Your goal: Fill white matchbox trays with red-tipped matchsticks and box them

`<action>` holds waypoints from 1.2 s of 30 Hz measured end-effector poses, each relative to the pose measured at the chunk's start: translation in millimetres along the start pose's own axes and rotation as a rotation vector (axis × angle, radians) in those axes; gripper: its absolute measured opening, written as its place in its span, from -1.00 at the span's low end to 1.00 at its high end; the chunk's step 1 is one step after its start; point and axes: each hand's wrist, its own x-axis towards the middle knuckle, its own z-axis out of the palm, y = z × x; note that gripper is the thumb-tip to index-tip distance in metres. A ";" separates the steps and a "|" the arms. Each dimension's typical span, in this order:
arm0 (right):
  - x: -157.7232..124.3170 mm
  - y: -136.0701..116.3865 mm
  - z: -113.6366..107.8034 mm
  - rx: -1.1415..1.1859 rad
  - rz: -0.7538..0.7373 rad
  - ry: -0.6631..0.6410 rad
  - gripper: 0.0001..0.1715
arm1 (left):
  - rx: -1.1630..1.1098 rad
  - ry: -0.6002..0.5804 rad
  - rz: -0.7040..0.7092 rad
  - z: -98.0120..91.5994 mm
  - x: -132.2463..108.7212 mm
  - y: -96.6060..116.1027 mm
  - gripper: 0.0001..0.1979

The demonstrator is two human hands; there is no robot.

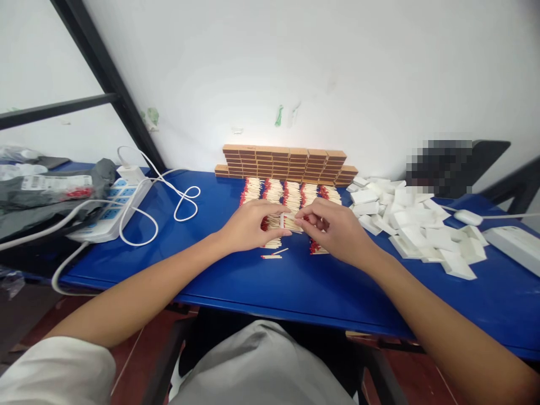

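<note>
Rows of red-tipped matches (291, 194) lie on the blue table (236, 275). My left hand (248, 225) and my right hand (335, 228) meet over them, fingers pinched together on a small white tray of matches (290, 221). Two loose matches (273, 255) lie just in front of my left hand. Behind the rows stands a stack of brown matchbox sleeves (287, 163).
A heap of white inner trays (417, 228) fills the right side. A white power strip (116, 211) with looped white cables (181, 199) lies at left, beside grey plastic bags (46, 194). A white mouse (468, 217) and white box (512, 244) sit far right.
</note>
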 end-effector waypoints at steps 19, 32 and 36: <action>-3.6 15.6 9.0 -0.133 0.058 -0.266 -0.88 | 0.140 0.177 -0.142 1.7 0.4 -7.0 -0.54; -8.8 -16.5 11.5 0.069 -0.010 -0.344 -0.93 | 0.150 0.175 -0.132 0.0 0.0 -6.0 -0.60; -10.0 -25.5 16.4 0.115 -0.034 -0.382 -0.94 | 0.128 0.166 -0.135 0.3 0.6 -5.0 -0.60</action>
